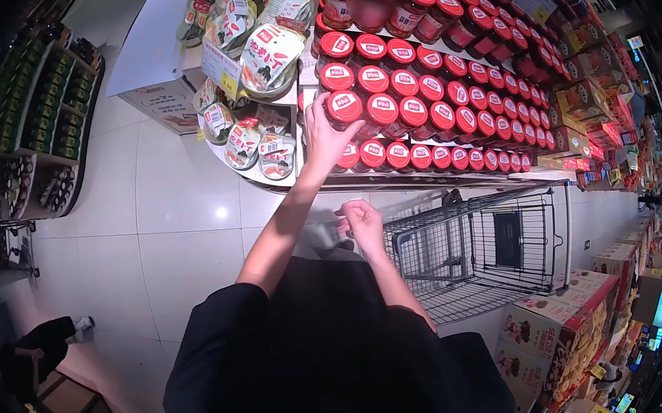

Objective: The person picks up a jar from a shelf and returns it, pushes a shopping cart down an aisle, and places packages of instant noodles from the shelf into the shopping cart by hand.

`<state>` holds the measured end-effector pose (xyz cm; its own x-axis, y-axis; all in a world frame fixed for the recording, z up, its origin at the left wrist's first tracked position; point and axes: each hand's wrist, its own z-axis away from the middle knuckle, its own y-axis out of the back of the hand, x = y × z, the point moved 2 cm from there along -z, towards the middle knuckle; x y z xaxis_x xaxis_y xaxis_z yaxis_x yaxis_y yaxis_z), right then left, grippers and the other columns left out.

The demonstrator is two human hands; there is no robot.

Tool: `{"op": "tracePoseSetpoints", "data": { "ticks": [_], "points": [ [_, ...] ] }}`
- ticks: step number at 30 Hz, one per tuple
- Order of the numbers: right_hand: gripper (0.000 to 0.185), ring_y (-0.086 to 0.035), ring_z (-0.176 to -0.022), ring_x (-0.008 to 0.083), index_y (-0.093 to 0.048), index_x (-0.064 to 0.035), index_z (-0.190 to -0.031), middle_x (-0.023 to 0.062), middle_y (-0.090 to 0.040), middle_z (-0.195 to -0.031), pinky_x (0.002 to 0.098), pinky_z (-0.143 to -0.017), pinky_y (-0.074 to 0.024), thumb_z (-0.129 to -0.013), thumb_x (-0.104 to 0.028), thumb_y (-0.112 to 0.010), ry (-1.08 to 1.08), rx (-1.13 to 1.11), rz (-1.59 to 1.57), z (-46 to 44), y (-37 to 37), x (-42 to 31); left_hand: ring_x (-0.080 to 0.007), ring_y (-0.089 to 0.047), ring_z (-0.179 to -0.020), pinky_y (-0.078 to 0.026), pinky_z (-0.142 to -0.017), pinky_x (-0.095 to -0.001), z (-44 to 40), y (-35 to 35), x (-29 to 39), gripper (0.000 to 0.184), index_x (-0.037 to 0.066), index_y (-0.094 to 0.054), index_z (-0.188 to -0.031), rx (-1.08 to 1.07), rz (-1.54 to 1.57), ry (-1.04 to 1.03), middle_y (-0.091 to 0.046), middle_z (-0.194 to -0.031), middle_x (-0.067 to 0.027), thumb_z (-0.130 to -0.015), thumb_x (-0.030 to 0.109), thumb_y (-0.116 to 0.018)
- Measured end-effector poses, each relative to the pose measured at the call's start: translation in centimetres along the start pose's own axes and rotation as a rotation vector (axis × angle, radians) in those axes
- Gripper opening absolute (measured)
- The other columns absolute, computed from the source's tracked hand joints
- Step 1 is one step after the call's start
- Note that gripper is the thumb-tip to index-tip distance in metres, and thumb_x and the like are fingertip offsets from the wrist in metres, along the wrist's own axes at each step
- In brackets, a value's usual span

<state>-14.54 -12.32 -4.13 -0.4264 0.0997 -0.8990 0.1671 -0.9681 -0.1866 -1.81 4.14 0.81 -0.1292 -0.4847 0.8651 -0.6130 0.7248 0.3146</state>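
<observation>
My left hand (326, 137) reaches to the front left corner of a shelf stacked with jars. Its thumb and fingers are closed around a glass jar with a red lid (344, 106), which stands in line with other red-lidded jars (382, 109). My right hand (363, 224) hangs lower, in front of the shelf and near the shopping cart's end. Its fingers are loosely bent and a little apart, with nothing visible in them.
Pouches of packaged food (272, 57) fill the rounded shelf end on the left. A wire shopping cart (437, 236) stands at right. Printed cartons (543, 337) are stacked beyond it. Another person (46, 349) is at the lower left, near a bottle shelf (57, 97).
</observation>
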Motion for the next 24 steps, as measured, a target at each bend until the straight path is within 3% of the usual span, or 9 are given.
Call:
{"op": "tracePoseSetpoints", "data": {
  "ticks": [1,5,9,13,19,24],
  "points": [
    [0.015,-0.068,-0.067,0.0158,-0.060,0.0020,-0.098,0.0120,-0.071,-0.092,0.0248,-0.055,-0.0520,-0.093,-0.013,-0.061,-0.029,-0.030,0.033,0.0,0.4,0.1,-0.0394,-0.049,-0.114,-0.039,-0.100,-0.0462,0.1,0.1,0.1,0.084,0.003,-0.042,-0.131,0.010,-0.007,-0.005,-0.049,-0.121,-0.0218,-0.066,0.032,-0.087],
    [0.008,-0.068,-0.071,0.0184,-0.060,0.0029,-0.095,0.0138,-0.069,-0.088,0.0296,-0.062,-0.0569,-0.092,-0.004,-0.060,0.052,-0.070,0.033,-0.1,1.5,0.1,-0.0373,-0.050,-0.118,-0.041,-0.100,-0.0452,0.7,-0.2,0.1,0.086,0.003,-0.037,-0.134,0.003,-0.075,-0.013,-0.049,-0.125,-0.0215,-0.069,0.033,-0.085],
    [0.007,-0.067,-0.068,0.0157,-0.063,0.0012,-0.091,0.0117,-0.068,-0.085,0.0275,-0.060,-0.0553,-0.090,-0.005,-0.065,0.067,-0.110,-0.081,-0.8,4.2,1.0,-0.0379,-0.050,-0.119,-0.041,-0.101,-0.0449,0.6,-0.7,0.2,0.081,0.002,-0.038,-0.133,0.009,-0.078,-0.024,-0.050,-0.126,-0.0226,-0.073,0.032,-0.082],
    [0.024,-0.067,-0.068,0.0156,-0.059,0.0033,-0.106,0.0134,-0.068,-0.084,0.0258,-0.061,-0.0552,-0.086,-0.005,-0.070,0.100,-0.110,-0.093,-0.4,6.2,0.6,-0.0390,-0.049,-0.119,-0.040,-0.102,-0.0448,0.7,-0.6,1.3,0.082,0.002,-0.035,-0.133,0.022,-0.103,-0.017,-0.048,-0.126,-0.0248,-0.073,0.032,-0.082],
    [0.013,-0.066,-0.062,0.0180,-0.061,0.0040,-0.097,0.0136,-0.066,-0.078,0.0277,-0.054,-0.0555,-0.090,-0.006,-0.065,0.036,-0.199,-0.052,-0.7,7.6,2.2,-0.0404,-0.044,-0.125,-0.038,-0.106,-0.0446,1.2,-0.4,2.5,0.098,0.004,-0.028,-0.140,0.019,-0.155,0.076,-0.041,-0.132,-0.0265,-0.067,0.034,-0.086],
    [0.016,-0.062,-0.054,0.0166,-0.059,0.0023,-0.090,0.0090,-0.061,-0.069,0.0281,-0.049,-0.0535,-0.095,-0.013,-0.060,0.046,-0.334,0.020,-0.7,7.1,1.3,-0.0420,-0.040,-0.129,-0.035,-0.109,-0.0460,1.8,-0.5,2.9,0.102,0.005,-0.025,-0.142,0.013,-0.147,0.093,-0.039,-0.135,-0.0275,-0.065,0.032,-0.086]
  ]
}}
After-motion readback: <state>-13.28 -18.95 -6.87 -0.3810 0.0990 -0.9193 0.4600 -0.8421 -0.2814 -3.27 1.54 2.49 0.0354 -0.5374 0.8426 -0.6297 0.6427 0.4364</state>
